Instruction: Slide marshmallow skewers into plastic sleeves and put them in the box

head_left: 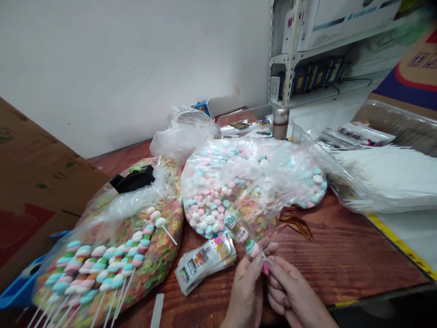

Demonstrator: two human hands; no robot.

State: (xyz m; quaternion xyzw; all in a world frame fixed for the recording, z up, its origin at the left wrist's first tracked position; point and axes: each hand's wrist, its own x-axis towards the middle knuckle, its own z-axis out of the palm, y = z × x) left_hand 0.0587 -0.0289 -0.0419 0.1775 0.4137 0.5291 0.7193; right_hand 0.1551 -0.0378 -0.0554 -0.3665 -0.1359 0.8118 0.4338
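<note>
A wrapped candy skewer (241, 234), with pink, white and bluish sweets under a printed clear wrapper, points up and left from my hands. My left hand (248, 280) is closed around its lower end, thumb and fingers pinching just below the last sweet. My right hand (286, 283) pinches the gathered end beside a small pink piece (266, 267); what that piece is, I cannot make out. Left of my hands lies a stack of printed clear sachets (205, 263). Copper-coloured twist ties (295, 222) lie on the wooden table beyond my right hand.
Several unwrapped candy skewers (109, 264) rest on a big bag of ring sweets (167, 228) at left, near a black tape dispenser (133, 179). A bag of pastel sweets (252, 159) stands ahead. A plastic tub (355, 200) holds white sticks. Cardboard (37, 196) rises at left.
</note>
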